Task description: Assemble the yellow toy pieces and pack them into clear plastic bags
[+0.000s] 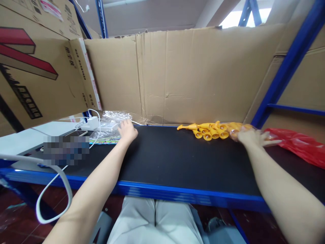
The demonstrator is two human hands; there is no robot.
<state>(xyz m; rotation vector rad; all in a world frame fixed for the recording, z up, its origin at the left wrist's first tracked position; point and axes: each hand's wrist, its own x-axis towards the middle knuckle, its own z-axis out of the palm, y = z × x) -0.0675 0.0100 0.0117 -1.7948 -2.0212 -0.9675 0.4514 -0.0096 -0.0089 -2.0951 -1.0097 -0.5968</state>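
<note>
My left hand (127, 130) reaches to the far left of the black shelf top (167, 159) and rests on a stack of clear plastic bags (111, 123), its fingers curled over the stack's edge. My right hand (254, 138) lies at the far right with fingers stretched out flat, touching a clear bag of yellow parts (240, 129). Several loose yellow funnel-shaped plastic pieces (209, 130) lie in a cluster just left of that hand.
A red plastic bag (299, 145) lies at the right edge. A white charger and cable (92, 122) sit at the left beside a blurred patch. Cardboard walls (193, 74) close the back and sides. Blue rack posts (289, 64) stand right.
</note>
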